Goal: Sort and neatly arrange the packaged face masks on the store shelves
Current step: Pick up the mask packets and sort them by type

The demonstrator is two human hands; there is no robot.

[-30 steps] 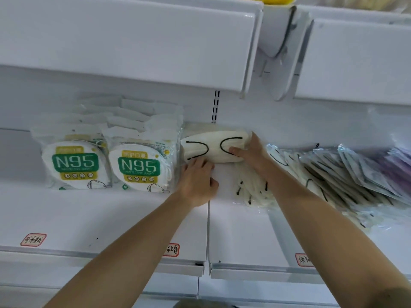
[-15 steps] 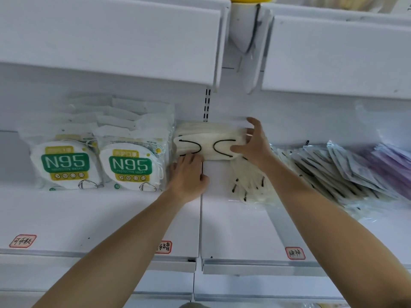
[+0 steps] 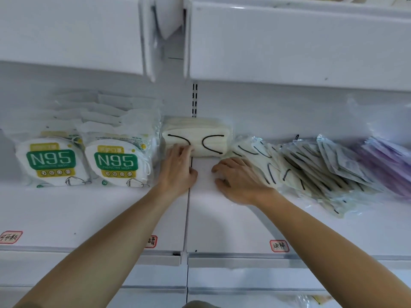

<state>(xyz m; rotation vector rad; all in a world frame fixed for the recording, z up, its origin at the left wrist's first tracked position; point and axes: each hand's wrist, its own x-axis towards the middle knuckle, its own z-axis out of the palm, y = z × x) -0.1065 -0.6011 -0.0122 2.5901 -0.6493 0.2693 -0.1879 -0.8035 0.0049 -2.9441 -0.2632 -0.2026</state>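
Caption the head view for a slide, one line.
Left hand steadies the cream mask stack beside the N95 packs while the right hand rests on the loose cream masks.

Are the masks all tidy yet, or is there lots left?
Partly. The N95 packs stand in neat rows. The left hand steadies the cream mask stack; the right hand touches the slumped loose packets, which need sorting.
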